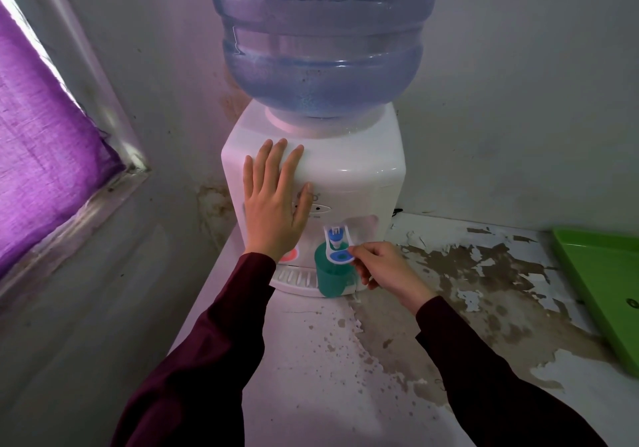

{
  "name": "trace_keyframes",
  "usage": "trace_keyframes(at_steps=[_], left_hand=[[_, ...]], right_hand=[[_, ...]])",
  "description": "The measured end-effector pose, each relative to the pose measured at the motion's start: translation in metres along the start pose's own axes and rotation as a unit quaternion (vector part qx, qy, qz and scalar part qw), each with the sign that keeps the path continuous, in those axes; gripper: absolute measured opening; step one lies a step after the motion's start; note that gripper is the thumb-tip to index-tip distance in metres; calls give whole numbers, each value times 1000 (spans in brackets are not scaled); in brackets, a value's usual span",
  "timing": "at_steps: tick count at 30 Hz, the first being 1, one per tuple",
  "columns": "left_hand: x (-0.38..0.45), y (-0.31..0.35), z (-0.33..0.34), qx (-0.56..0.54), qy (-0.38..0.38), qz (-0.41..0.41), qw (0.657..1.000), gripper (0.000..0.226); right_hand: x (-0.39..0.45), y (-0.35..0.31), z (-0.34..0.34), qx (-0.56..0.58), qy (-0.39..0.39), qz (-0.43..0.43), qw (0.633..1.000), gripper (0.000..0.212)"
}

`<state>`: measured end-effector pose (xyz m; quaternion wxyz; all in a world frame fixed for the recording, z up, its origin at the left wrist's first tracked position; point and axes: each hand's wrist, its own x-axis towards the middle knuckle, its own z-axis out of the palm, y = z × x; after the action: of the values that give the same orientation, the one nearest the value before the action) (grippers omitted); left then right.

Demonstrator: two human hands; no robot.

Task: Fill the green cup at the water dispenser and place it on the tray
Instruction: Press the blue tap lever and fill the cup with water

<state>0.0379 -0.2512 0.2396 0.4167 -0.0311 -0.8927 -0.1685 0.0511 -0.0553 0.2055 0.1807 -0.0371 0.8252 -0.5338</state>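
The green cup (331,279) stands upright on the drip tray (294,279) of the white water dispenser (352,166), directly under the blue tap (337,248). My right hand (383,270) pinches the right edge of the blue tap lever, just to the right of the cup. My left hand (276,201) lies flat with fingers spread against the dispenser's front left face, partly covering the red tap (288,256). The green tray (601,287) sits at the right edge of the counter.
A large blue water bottle (323,35) tops the dispenser. The white counter (345,360) has peeling, stained patches to the right. A wall and a window with a purple curtain (41,146) close the left side.
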Motion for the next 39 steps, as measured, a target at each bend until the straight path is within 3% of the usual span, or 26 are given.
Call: trace_keyframes(at_steps=[39], left_hand=[[0, -2, 6, 4, 21, 5, 1000, 47]], right_hand=[[-4, 2, 0, 2, -1, -16, 1000, 31]])
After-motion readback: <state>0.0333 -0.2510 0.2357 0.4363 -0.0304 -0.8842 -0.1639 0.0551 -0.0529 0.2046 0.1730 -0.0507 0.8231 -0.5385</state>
